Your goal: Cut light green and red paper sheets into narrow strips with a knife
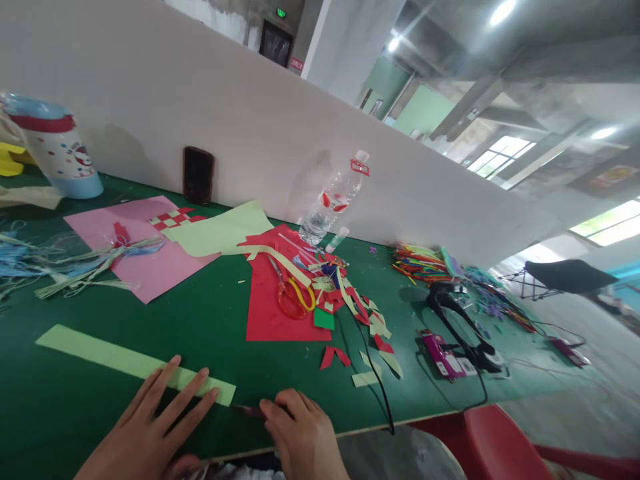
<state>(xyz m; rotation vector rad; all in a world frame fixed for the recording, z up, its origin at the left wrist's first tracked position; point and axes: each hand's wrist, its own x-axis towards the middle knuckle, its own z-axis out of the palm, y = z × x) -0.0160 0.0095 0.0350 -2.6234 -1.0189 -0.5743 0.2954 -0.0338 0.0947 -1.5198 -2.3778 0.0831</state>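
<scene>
Left hand [155, 420] lies open on the green paper strip [100, 350], which stretches leftward from the clenched right hand [300, 430]

A green table [210, 320] stood against a long white partition [250, 113]. Beyond rose a white pillar [350, 40], pale green walls [425, 110] and a grey ceiling with bright lamps [501, 11]. Windows [500, 155] glowed at right above a grey floor [575, 400]; a red chair [495, 447] stood near
</scene>
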